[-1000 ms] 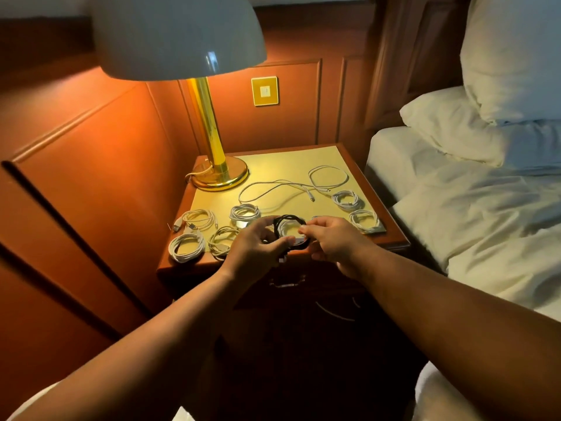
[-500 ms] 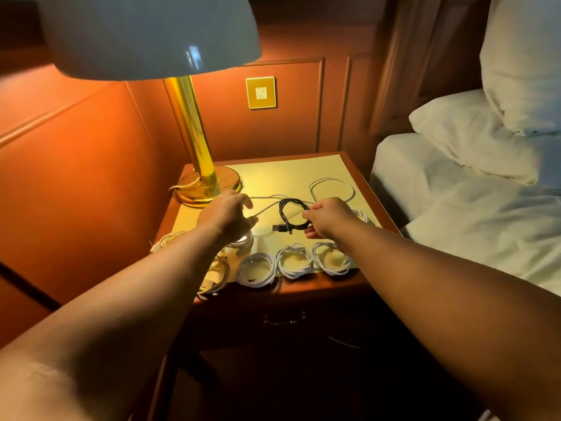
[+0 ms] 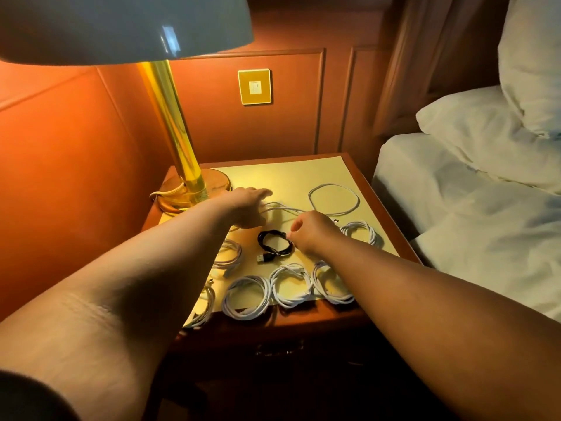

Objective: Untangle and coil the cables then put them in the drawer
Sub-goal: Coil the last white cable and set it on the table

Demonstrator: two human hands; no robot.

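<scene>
The nightstand (image 3: 391, 208) top is crowded along its front edge by a row of white coiled cables (image 3: 291, 285). A black coiled cable (image 3: 274, 242) lies at centre, and a loose white cable (image 3: 334, 199) loops across the rear right. The lamp base (image 3: 194, 192) and its shade (image 3: 121, 25) block the rear left corner. Bare surface lies between lamp base and loose cable.

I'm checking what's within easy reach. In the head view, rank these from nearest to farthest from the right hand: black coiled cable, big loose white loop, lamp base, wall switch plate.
From the right hand:
1. Black coiled cable, just left of it, by the fingertips.
2. Big loose white loop, behind it on the nightstand.
3. Lamp base, far left corner.
4. Wall switch plate, up on the wall.
</scene>
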